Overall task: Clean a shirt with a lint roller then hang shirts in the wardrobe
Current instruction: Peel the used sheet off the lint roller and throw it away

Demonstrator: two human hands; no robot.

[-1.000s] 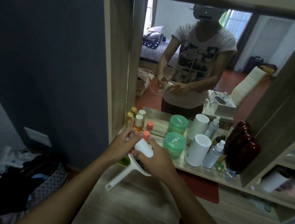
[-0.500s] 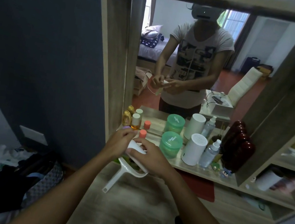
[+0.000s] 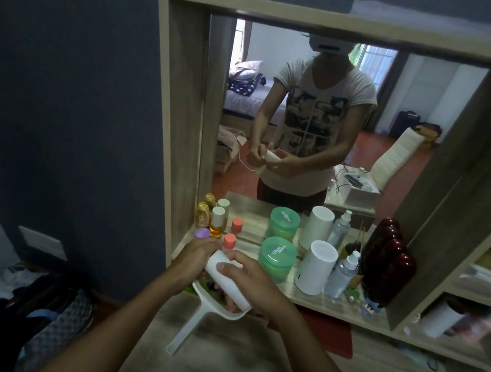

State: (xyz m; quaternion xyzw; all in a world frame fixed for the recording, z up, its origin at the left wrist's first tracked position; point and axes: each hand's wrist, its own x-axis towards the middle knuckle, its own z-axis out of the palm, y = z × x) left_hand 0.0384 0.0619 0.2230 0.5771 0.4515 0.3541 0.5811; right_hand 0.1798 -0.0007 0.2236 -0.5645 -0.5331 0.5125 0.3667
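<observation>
A white lint roller [image 3: 226, 281] is held in front of me above a wooden dresser top [image 3: 212, 367]. Its white cylinder points up and left, and its long white handle [image 3: 185, 332] slants down to the left. My right hand [image 3: 251, 281] grips the cylinder from the right, fingers curled over it. My left hand [image 3: 196, 257] holds the cylinder's upper left end. The mirror [image 3: 325, 127] shows both hands on the roller. No shirt is visible near my hands.
A shelf under the mirror carries small bottles [image 3: 217, 221], a green jar [image 3: 277, 259], a white cylinder device [image 3: 316, 268], a spray bottle [image 3: 344, 273] and a dark red object [image 3: 390, 269]. Open cubbies [image 3: 472, 312] stand at the right. Clothes and bags [image 3: 13, 326] are piled at the lower left.
The view tilted up a little, so the mirror sits lower in frame. Both hands stayed on the lint roller, shifting it slightly between them.
</observation>
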